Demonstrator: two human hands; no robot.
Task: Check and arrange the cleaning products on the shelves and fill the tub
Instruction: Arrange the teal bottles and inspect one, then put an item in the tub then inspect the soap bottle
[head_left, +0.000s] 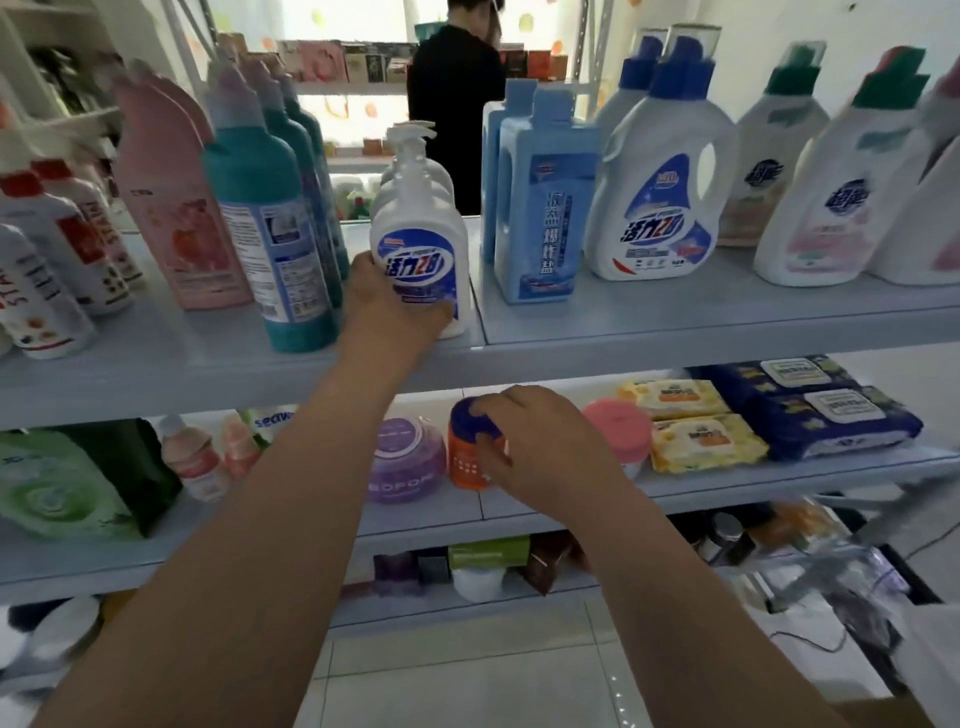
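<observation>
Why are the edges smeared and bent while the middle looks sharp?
Head view: the wide lens bows the shelf edge; the pump bottle in the left hand reads crisp, the orange jar under the right hand softer; far-left bottles and the lower-right clear container smear; the window behind glares white.

The left forearm (270, 519) comes in from 7 o'clock and the right forearm (675, 571) from 5 o'clock, both bare and stretched forward. The left hand (387, 304) sits at 11 o'clock of the right, thumb and fingers wrapped round the foot of a pump bottle (418, 249). The right hand (530, 447) lies palm down, fingers curled over the blue lid (475, 415) of an orange jar (467, 462).
</observation>
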